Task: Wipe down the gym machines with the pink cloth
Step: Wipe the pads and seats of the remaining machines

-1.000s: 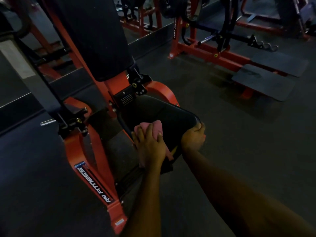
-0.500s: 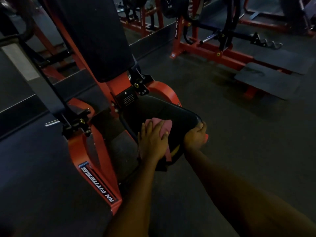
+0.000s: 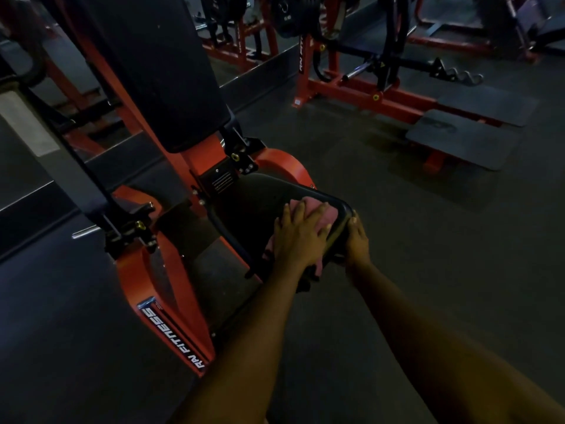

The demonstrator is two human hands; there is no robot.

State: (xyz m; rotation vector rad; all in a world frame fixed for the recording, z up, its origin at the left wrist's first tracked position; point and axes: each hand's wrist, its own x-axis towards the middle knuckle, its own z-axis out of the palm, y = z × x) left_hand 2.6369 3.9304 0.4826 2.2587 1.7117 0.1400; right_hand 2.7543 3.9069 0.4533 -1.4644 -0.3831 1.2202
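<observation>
A red-framed gym machine has a black seat pad (image 3: pixel 263 203) low in the middle and a tall black back pad (image 3: pixel 159 71) above it. The pink cloth (image 3: pixel 328 216) lies on the seat near its front right corner. My left hand (image 3: pixel 298 237) presses flat on the cloth with fingers spread and straight. My right hand (image 3: pixel 357 243) holds the seat's front right edge, its thumb on top and its fingers curled under, out of sight.
The red base leg (image 3: pixel 171 325) with white lettering runs along the floor to the left of my arms. Another red machine (image 3: pixel 367 93) with dark foot plates (image 3: pixel 461 139) stands at the back right. Dark rubber floor (image 3: pixel 397 240) lies between them.
My left hand has slid the pink cloth across the seat from its left front toward the front right corner. My right hand has stayed on the seat edge.
</observation>
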